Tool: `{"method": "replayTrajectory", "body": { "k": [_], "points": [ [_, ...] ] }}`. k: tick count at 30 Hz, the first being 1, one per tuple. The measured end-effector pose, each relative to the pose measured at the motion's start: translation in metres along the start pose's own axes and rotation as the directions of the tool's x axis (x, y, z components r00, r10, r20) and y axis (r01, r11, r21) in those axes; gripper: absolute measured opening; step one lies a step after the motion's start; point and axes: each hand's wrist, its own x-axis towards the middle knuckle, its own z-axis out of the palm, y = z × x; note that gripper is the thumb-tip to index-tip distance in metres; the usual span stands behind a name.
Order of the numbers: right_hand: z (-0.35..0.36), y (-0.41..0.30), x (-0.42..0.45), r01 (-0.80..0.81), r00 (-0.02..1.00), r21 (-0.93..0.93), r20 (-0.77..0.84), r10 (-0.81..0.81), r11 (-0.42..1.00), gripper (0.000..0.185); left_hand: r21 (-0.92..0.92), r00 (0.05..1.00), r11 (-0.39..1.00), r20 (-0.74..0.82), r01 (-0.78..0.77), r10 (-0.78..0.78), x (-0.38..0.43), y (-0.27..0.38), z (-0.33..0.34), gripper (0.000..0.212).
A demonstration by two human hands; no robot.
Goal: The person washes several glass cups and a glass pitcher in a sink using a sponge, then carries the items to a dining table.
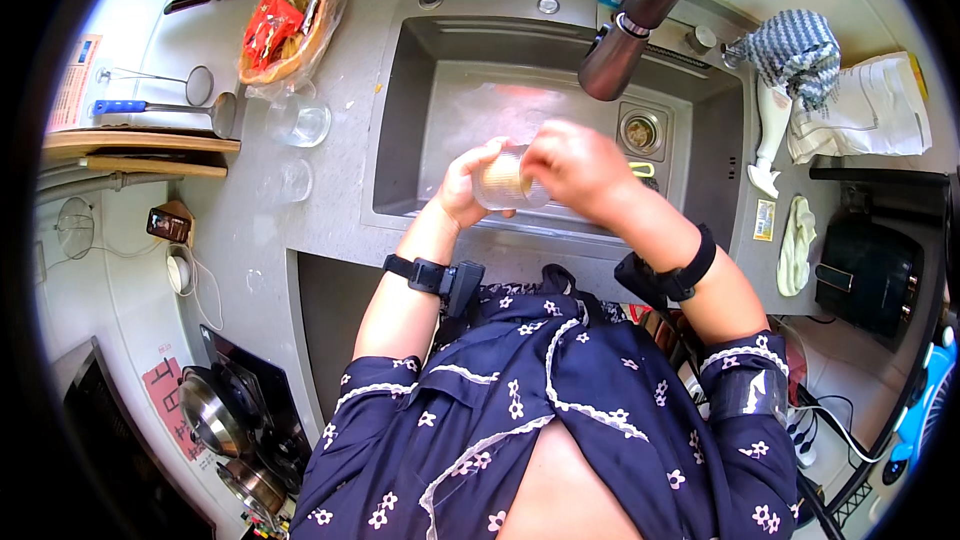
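Over the near side of a steel sink [495, 101], my left hand [466, 184] holds a ribbed clear glass [504, 181] tilted on its side, its mouth toward the right. My right hand [574, 169] is at the mouth of the glass, its fingers bent and blurred; whether they hold something cannot be told. Something yellowish shows through the glass wall. In the sink, to the right of my right hand, a yellow-green handled item [641, 169] lies partly hidden near the drain [640, 132].
A dark faucet [615, 56] reaches over the sink from behind. Clear glasses [304, 122] and a bagged basket [315, 30] stand on the left counter. A white brush-like tool [771, 127], a checked cloth [806, 45] and a pale cloth [796, 247] lie at the right.
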Motion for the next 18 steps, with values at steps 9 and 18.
{"method": "replayTrajectory", "body": {
  "k": [9,18],
  "points": [
    [-0.017,-0.008,-0.013,-0.024,0.998,0.049,0.054,0.022,0.998,0.007,0.174,0.999,0.984,0.01,-0.049,0.048,-0.001,0.009,-0.004,0.035],
    [-0.006,0.002,-0.026,-0.136,0.981,0.038,0.146,0.13,0.99,0.009,0.224,0.991,0.968,-0.036,-0.117,0.128,-0.003,0.003,-0.009,0.035]
  ]
}}
